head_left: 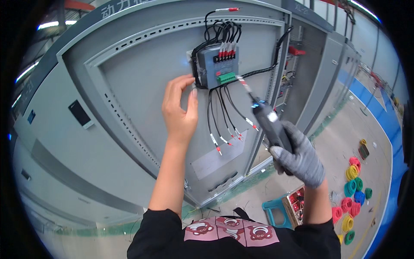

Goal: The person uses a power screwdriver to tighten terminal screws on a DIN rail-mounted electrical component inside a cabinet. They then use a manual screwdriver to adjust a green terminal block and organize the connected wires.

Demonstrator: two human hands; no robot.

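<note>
Left hand: my bare left hand is raised against the door, fingers curled, thumb and fingertips pinched at the left edge of the module; what they pinch is too small to tell.
Right hand: my gloved right hand is closed around the screwdriver.
Screwdriver: dark powered body, lit at the front, tilted up and left; its thin bit reaches to just below the green connector.
Module: grey box mounted high on the grey door, with a row of red-and-white wire ends plugged in along its top.
Wires: black wires hang loose below the module, ends tipped red and white, not connected.
Door: grey, swung open, perforated rails along its edges.
Floor, right: wire coils in red, yellow, green and blue, well apart from my hands.
Floor, below: blue stool beside a box of small parts.
</note>
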